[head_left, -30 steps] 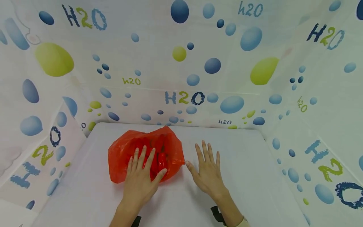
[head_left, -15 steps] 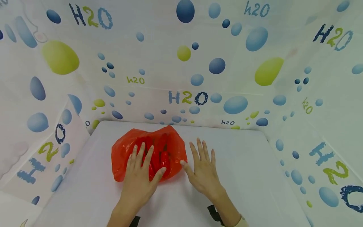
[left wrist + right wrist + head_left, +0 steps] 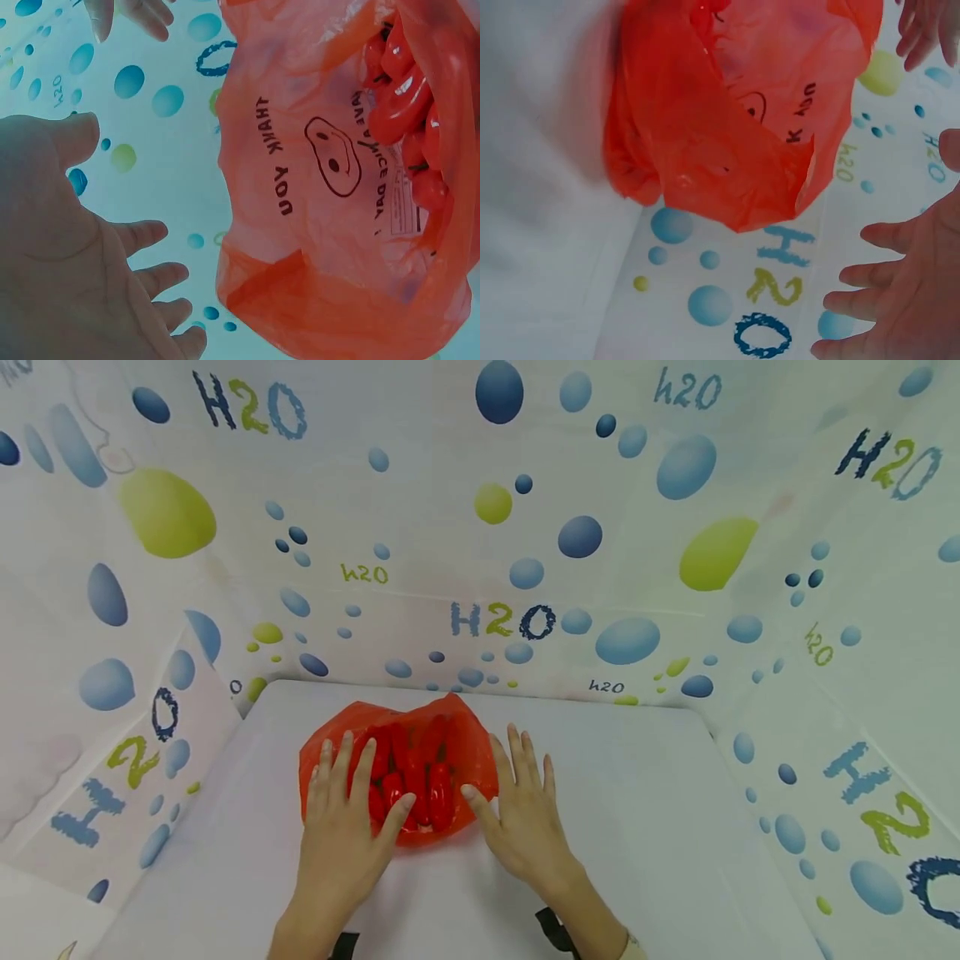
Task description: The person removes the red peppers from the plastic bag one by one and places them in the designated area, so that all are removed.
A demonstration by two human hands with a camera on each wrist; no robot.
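Observation:
A red plastic bag (image 3: 476, 739) lies with its mouth spread on the white table, shiny red peppers (image 3: 441, 797) showing inside. Dark stems and a printed smiley face show in the left wrist view, where the peppers (image 3: 401, 105) sit deep in the bag (image 3: 262, 300). My left hand (image 3: 341, 835) is held over the bag's left front, fingers straight and spread, covering part of it in the head view. At the bag's right edge my right hand (image 3: 528, 827) is also spread, its thumb overlapping the rim. Both wrist views show a gap between palm and bag.
The white table (image 3: 622, 793) reaches back to a wall sheet (image 3: 420, 510) printed with blue and green drops and H2O lettering. Similar sheets enclose the left and right sides. A dark strap (image 3: 555, 929) is at my right wrist.
My left hand has moved left, uncovering more of the peppers. My right hand has come left, closer to the bag. The head view has shifted slightly; the bag stays in place.

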